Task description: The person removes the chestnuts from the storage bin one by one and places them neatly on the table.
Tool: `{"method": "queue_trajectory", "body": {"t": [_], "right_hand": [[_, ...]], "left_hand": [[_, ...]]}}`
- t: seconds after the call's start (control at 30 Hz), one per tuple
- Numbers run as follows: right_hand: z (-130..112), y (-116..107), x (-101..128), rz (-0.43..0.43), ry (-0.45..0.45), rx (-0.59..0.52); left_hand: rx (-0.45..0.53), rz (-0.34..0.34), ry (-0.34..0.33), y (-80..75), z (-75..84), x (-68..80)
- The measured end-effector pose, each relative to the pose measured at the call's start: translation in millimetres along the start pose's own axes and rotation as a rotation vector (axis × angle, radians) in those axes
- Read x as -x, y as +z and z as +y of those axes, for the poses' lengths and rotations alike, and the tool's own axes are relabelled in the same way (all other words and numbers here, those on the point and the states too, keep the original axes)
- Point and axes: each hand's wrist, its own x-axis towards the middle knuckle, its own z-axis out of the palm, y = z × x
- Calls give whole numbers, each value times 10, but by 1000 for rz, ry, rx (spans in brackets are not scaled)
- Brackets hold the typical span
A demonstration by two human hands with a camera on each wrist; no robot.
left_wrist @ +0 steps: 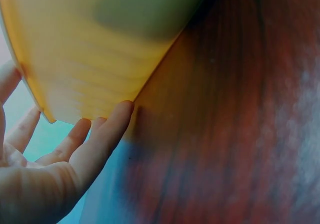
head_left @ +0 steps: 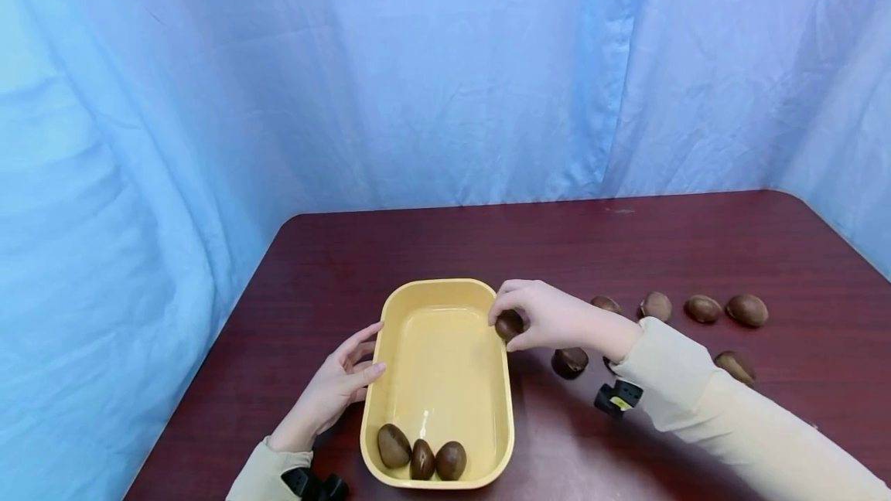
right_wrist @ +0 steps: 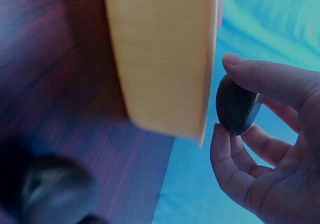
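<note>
A yellow rectangular bin [head_left: 445, 366] stands on the table, three brown egg-shaped nuts [head_left: 450, 460] lying at its near end. My left hand [head_left: 334, 381] is at the bin's left side, fingers spread and fairly straight, fingertips touching the wall and rim. In the left wrist view, the thumb [left_wrist: 112, 131] reaches the bin's lower edge. My right hand [head_left: 546, 315] pinches another brown nut [right_wrist: 237, 104] between thumb and fingertips. That nut is right at the bin's right rim, just outside the wall [right_wrist: 162, 59] in the right wrist view.
Several more brown nuts lie right of the bin, among them one [head_left: 570, 362] near the right wrist and one [head_left: 747, 310] farther right. The right forearm partly hides some. Blue curtains [head_left: 445, 76] hang behind and beside the dark red table [head_left: 390, 242].
</note>
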Motion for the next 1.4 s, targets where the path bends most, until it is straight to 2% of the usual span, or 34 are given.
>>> {"method": "queue_trajectory", "body": {"t": [0.23,0.43,0.67,0.8,0.93,1.03,1.23,1.4], "right_hand": [[199,-81,307,17,48,8],[404,-204,709,52,78,39],[649,-366,1200,184,107,146],[777,-432,1453,237,159,180],[892,-481,1707,250,256,168],[959,-499,1875,246,378,193],[1075,-495,2144,181,599,214],[1203,-540,2327,156,691,271]], "left_hand": [[3,4,-5,3,-16,-2],[10,-3,-2,13,-16,-6],[10,-11,12,6,-7,-1],[14,-7,11,6,-5,5],[11,-5,6,10,-11,6],[12,-7,6,10,-17,5],[15,-8,8,4,-19,5],[12,-5,6,-3,-22,3]]}}
